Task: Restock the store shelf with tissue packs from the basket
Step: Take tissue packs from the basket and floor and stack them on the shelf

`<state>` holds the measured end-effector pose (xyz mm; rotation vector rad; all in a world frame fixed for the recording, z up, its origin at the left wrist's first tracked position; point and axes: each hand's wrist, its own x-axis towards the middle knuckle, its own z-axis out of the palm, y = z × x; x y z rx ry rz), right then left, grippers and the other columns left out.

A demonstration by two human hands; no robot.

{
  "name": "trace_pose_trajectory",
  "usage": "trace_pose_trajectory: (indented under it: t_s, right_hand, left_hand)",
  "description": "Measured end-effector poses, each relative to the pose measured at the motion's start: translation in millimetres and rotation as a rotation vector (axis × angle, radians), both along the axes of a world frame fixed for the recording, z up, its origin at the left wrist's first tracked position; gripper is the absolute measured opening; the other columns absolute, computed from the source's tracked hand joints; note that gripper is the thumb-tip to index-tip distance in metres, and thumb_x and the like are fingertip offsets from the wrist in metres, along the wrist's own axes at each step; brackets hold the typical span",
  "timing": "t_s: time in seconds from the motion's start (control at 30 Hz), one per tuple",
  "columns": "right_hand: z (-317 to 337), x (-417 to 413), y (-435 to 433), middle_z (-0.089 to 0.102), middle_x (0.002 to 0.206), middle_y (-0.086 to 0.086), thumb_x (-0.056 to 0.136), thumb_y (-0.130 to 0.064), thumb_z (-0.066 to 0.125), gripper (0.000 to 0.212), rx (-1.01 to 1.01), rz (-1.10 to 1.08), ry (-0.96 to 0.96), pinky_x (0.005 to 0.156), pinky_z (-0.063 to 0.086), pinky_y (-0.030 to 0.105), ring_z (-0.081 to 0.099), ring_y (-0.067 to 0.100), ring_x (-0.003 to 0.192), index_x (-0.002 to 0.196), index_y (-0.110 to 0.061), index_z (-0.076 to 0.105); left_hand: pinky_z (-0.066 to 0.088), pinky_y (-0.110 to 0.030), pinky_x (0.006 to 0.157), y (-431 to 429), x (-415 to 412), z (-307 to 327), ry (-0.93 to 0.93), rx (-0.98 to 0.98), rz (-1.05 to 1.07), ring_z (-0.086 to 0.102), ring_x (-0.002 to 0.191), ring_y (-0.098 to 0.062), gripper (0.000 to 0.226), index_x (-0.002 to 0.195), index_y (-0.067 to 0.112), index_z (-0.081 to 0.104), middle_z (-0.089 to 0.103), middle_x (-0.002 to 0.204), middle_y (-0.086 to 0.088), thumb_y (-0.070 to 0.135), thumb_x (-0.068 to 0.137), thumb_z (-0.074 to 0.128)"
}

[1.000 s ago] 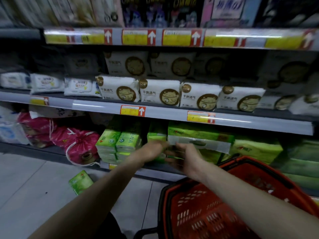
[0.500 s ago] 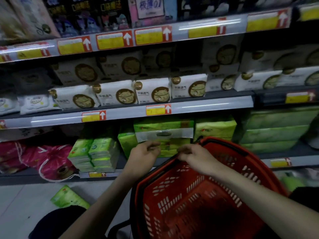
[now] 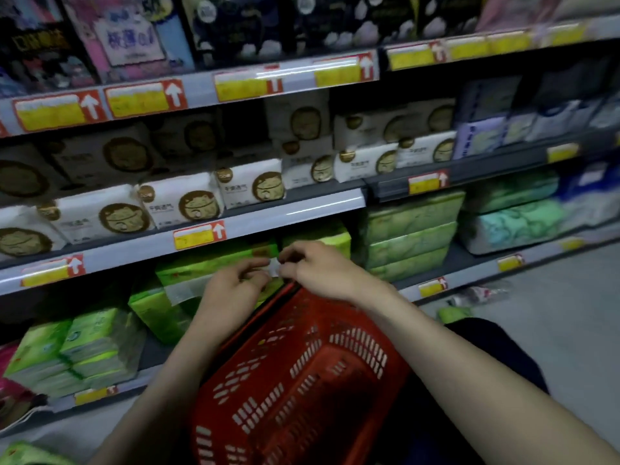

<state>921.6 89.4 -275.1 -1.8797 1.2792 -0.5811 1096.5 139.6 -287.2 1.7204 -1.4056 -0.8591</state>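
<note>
The lower shelf (image 3: 469,263) held stacked green packs, and the red basket (image 3: 302,380) sat tipped before it. A large green tissue pack (image 3: 214,263) lay at the shelf front; left hand (image 3: 231,290) and right hand (image 3: 315,266) pinched its white handle strip (image 3: 188,290), fingers nearly closed. Best slid in level, square to its neighbours

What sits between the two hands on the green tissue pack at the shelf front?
In the head view, the pack's pale handle strip spans the small gap between left hand and right hand.

Pink drawstring bags (image 3: 8,384) at far left; grey floor (image 3: 570,323)
</note>
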Motion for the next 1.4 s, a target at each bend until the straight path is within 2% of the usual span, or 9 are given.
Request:
trace_pose_trajectory:
  t_s: [0.27,0.53,0.77,0.87,0.97,1.03,1.1,1.2,1.4]
  right_hand:
    - [14.9,-175.8,30.6,0.078,0.113,0.005,0.1,-0.024,0.067,0.022,-0.034,-0.469,-0.344,0.086,0.053,0.031,0.071,0.023,0.105,0.117,-0.015,0.078]
    - [-70.5,-324.5,113.0,0.08,0.106,0.005,0.098,-0.021,0.062,0.017,0.09,-0.875,-0.492,0.073,0.049,0.022,0.071,0.015,0.092,0.104,-0.017,0.078]
    - [-214.6,-365.9,203.3,0.08,0.106,0.002,0.07,-0.045,0.065,0.036,0.345,-1.327,-0.57,0.097,0.055,0.045,0.074,0.028,0.104,0.097,-0.024,0.078]
    - [-286.0,-357.4,250.3,0.073,0.122,0.011,0.082,-0.04,0.072,0.048,0.555,-1.539,-0.488,0.092,0.05,0.037,0.067,0.034,0.114,0.123,-0.016,0.07]
    - [-330.0,-337.7,294.3,0.065,0.116,0.02,0.093,-0.023,0.073,0.032,0.754,-1.656,-0.466,0.086,0.043,0.035,0.063,0.037,0.11,0.118,-0.006,0.063]
    - [-361.3,-321.5,315.0,0.068,0.103,0.019,0.082,-0.033,0.076,0.047,0.879,-1.642,-0.5,0.082,0.045,0.038,0.067,0.038,0.104,0.112,0.001,0.064]
    - [-394.2,-306.6,332.1,0.071,0.08,0.012,0.065,-0.046,0.075,0.052,0.948,-1.62,-0.531,0.072,0.049,0.039,0.068,0.032,0.078,0.093,-0.001,0.07]
    - [-415.9,-287.0,344.8,0.062,0.058,0.002,0.08,-0.038,0.082,0.032,1.034,-1.612,-0.591,0.061,0.042,0.031,0.055,0.023,0.056,0.072,-0.011,0.066]
    - [-433.5,-272.9,340.2,0.076,0.075,0.003,0.09,-0.034,0.08,0.03,0.986,-1.654,-0.732,0.065,0.055,0.035,0.071,0.027,0.068,0.099,-0.006,0.075]
  left_hand:
    - [0.055,-0.032,0.086,-15.5,-169.6,52.8,0.133,-0.072,-0.239,0.073,0.094,-0.014,0.019,0.113,0.026,0.075,0.076,0.105,0.004,0.023,0.097,0.065]
    - [0.046,-0.027,0.073,6.1,-350.9,13.5,0.115,0.103,-0.587,0.065,0.091,-0.013,0.025,0.116,0.026,0.072,0.072,0.104,0.006,0.026,0.092,0.066]
    - [0.049,-0.034,0.076,35.1,-442.6,-92.6,-0.387,0.697,-0.914,0.062,0.083,-0.027,0.032,0.115,0.008,0.072,0.071,0.102,-0.009,0.023,0.094,0.051]
    - [0.045,-0.029,0.059,53.2,-443.0,-155.8,-0.64,0.938,-1.091,0.056,0.064,-0.02,0.033,0.124,0.005,0.064,0.065,0.087,-0.004,0.015,0.103,0.04]
    - [0.044,-0.031,0.057,68.5,-429.6,-227.5,-0.804,1.015,-1.097,0.052,0.057,-0.021,0.038,0.131,-0.006,0.054,0.067,0.101,-0.013,0.015,0.105,0.036]
    - [0.051,-0.033,0.068,78.5,-422.7,-266.1,-0.823,0.953,-1.032,0.063,0.077,-0.028,0.042,0.13,-0.005,0.054,0.064,0.119,-0.019,0.024,0.104,0.039]
    - [0.053,-0.035,0.092,90.5,-419.1,-300.4,-0.807,0.921,-0.976,0.064,0.111,-0.033,0.049,0.134,0.0,0.055,0.06,0.133,-0.018,0.036,0.101,0.045]
    - [0.05,-0.036,0.105,116.2,-416.5,-333.1,-0.806,0.958,-0.989,0.057,0.126,-0.035,0.05,0.135,0.002,0.058,0.056,0.142,-0.016,0.036,0.1,0.047]
    - [0.043,-0.034,0.1,143.2,-425.2,-362.1,-0.669,1.093,-0.837,0.053,0.134,-0.035,0.04,0.139,0.001,0.056,0.056,0.145,-0.02,0.019,0.105,0.046]
